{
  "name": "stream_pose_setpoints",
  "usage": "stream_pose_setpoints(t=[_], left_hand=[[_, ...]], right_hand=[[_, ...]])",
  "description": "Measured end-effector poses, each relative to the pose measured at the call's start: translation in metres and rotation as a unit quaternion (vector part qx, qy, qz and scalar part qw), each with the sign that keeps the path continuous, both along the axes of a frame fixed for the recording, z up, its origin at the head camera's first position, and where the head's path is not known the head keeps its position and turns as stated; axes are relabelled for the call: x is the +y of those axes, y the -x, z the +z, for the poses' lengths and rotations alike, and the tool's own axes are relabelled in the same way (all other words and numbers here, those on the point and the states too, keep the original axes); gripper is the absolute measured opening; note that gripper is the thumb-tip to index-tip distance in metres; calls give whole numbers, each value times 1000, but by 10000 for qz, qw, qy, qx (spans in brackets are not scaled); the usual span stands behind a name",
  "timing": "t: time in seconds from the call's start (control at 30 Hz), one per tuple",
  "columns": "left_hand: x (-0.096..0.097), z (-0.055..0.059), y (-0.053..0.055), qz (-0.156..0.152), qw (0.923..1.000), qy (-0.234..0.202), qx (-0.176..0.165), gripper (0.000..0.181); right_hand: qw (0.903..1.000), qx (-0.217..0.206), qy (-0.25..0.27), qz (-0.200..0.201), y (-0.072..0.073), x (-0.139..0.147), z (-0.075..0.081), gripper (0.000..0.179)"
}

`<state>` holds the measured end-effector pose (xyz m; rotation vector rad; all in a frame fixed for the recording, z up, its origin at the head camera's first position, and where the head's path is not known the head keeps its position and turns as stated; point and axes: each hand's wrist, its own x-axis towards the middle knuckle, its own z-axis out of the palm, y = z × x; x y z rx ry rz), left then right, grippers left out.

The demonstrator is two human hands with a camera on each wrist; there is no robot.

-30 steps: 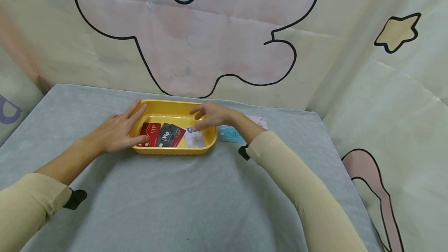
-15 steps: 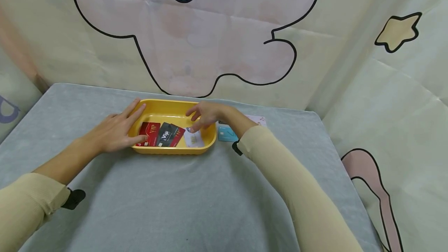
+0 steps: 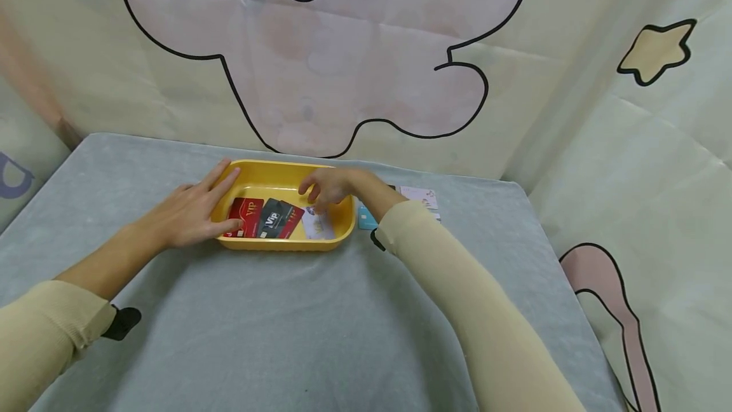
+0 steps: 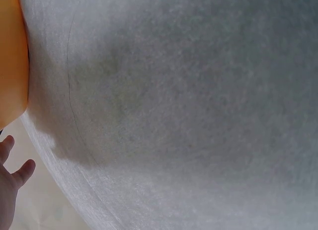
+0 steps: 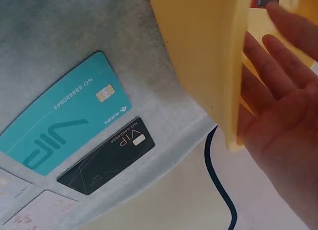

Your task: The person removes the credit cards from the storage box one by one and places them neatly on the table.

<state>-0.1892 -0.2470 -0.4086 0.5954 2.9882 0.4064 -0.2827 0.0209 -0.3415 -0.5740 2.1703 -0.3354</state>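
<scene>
The left hand [image 3: 191, 216] lies spread against the yellow tray [image 3: 274, 245] while the right hand [image 3: 330, 187], loosely bent, holding nothing, hangs over the white card [image 3: 319, 227] inside, its wrist half-hiding from me the teal card [image 5: 69, 118] alongside.

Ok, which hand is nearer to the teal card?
The right. The right hand is over the right end of the yellow tray, with the teal card just outside that end; the left hand is at the opposite, left end.
</scene>
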Motion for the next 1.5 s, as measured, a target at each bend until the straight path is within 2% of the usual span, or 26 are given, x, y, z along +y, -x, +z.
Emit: stream_pose_setpoints(t=[0.43,0.83,1.13,1.5], left_hand=[[1,1,1,53,10000,-39,-13,95],[1,0,1,46,10000,-3,-49,96],[1,0,1,31,10000,9,-74,97],[1,0,1,60,9999,-42,-73,96]], right_hand=[[9996,139,-118,197,8,-5,-9,51],[9997,103,-36,202,5,-1,-9,52],[9986,160,-22,511,2,-1,-12,46],[9994,246,-163,158,0,-3,-17,46]])
